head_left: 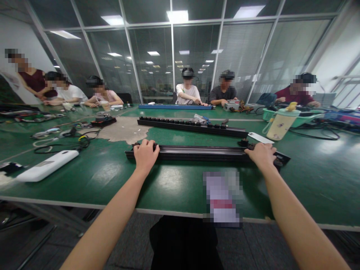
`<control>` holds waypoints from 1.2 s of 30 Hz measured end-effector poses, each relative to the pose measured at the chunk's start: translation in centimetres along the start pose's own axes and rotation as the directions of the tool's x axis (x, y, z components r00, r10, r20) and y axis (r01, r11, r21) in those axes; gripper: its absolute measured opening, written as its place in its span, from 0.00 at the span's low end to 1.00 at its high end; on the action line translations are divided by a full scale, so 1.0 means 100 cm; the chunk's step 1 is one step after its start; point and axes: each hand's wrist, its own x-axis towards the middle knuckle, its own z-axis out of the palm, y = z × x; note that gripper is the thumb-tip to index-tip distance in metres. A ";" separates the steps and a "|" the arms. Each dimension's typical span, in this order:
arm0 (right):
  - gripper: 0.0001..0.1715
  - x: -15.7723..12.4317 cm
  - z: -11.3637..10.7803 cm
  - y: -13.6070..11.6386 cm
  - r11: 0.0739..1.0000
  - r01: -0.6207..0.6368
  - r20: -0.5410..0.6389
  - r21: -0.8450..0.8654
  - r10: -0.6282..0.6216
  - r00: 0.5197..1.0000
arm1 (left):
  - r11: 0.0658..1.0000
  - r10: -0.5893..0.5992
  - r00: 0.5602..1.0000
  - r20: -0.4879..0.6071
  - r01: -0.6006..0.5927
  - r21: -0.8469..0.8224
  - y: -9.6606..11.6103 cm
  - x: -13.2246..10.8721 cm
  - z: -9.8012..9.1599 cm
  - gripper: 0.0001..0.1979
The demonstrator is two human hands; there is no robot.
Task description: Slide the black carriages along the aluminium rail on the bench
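Observation:
A long black rail [197,150] with a grey channel along its top lies across the green table in front of me. My left hand [146,153] is closed over its left end, fingers curled about small black parts there. At the other end, my right hand [262,154] grips the rail with bent fingers; a black fitting [244,142] sits just behind the thumb side. What lies under both palms is hidden. Behind it, a second black rail [191,126] carries a row of several black pieces.
A white rounded case [48,165] and cables [60,142] are at left. A blurred-out phone-like item [223,198] lies near the front edge. To the right stand a cream tumbler [282,123] and a green basket [308,119]. Several people sit across the table, one behind a blue bar [176,107].

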 end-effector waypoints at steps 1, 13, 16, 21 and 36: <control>0.34 0.000 0.000 0.000 1.000 0.001 -0.002 -0.002 -0.001 1.000 | 1.000 0.000 1.000 0.000 0.000 0.000 0.000 0.000 0.000 0.16; 0.33 0.000 0.000 0.001 1.000 0.007 -0.004 -0.017 -0.007 1.000 | 1.000 0.004 1.000 -0.004 -0.004 0.021 0.000 0.000 0.001 0.16; 0.33 -0.001 -0.002 0.000 1.000 0.008 -0.001 -0.017 -0.008 1.000 | 1.000 0.006 1.000 -0.004 -0.006 0.018 0.000 0.000 0.001 0.16; 0.32 -0.001 -0.003 0.000 1.000 0.007 0.003 -0.023 -0.007 1.000 | 1.000 0.007 1.000 -0.005 -0.007 0.023 0.000 0.000 0.002 0.16; 0.31 0.002 -0.001 0.001 0.999 -0.007 0.038 -0.037 0.009 0.999 | 0.999 0.013 1.000 -0.025 -0.013 0.031 -0.001 0.000 0.003 0.16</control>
